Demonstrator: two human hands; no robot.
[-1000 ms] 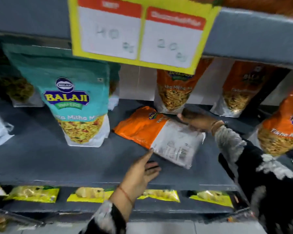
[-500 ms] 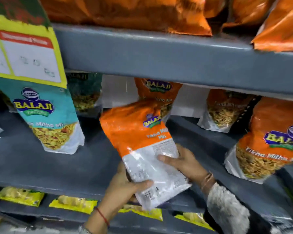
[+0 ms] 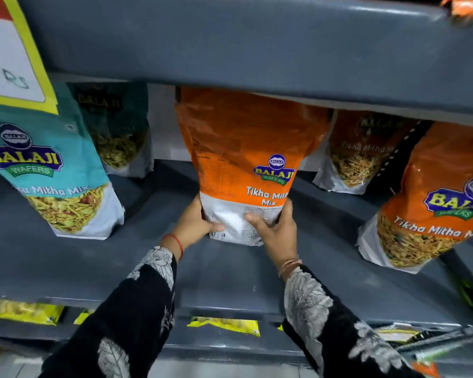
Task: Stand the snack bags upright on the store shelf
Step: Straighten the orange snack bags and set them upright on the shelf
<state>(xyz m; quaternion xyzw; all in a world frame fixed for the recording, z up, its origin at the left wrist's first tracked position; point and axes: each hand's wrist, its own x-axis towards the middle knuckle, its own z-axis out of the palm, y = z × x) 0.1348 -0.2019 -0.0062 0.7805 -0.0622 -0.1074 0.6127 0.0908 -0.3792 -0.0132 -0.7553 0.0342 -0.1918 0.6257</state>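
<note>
Now, in the head view, the orange snack bag [image 3: 246,165] is upright in the middle of the grey shelf [image 3: 66,268], while one second ago it was lying flat on its face on the shelf and half a second ago it was lifted and tilted between the hands. This means the main step for this bag is almost done; I judge that only the settling and the release are left. The left hand [image 3: 194,222] presses the left lower edge of the bag, with the thumb on the front, and the right hand [image 3: 276,230] presses the right lower edge, also with the thumb across the white part, so both hands are closed on the bag from two sides. The bottom of the bag looks to touch the shelf, but I cannot tell this for sure. The bag is orange above and white below, with printed text facing near, and its top goes under the upper shelf [image 3: 257,50]. To the left stands a teal bag [image 3: 49,175], and to the right another orange bag [image 3: 432,214], both apart from it.
</note>
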